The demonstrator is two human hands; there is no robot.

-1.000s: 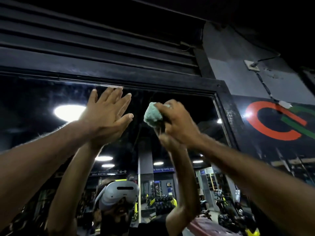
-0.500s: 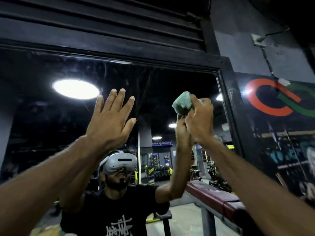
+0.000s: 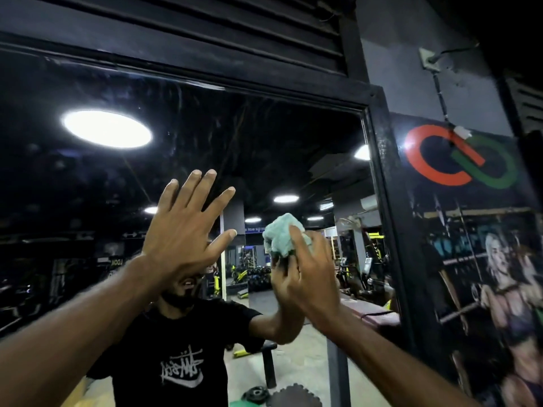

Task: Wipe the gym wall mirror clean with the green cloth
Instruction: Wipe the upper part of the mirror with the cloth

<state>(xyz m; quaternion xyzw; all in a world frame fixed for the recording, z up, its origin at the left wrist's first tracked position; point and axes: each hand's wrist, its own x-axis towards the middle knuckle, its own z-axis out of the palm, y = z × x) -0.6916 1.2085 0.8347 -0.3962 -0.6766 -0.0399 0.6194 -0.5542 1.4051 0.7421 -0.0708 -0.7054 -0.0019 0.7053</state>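
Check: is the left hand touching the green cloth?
Apart. Head view shows mirror between the left hand and the green cloth gripped by the right hand.

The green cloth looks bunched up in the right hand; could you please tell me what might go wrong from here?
The green cloth is wadded into a ball in the right hand, so only a small patch may meet the mirror and leave streaks. The left hand, fingers spread, seems to lie flat on the glass and could leave fresh prints. The smears near the top edge may get missed.
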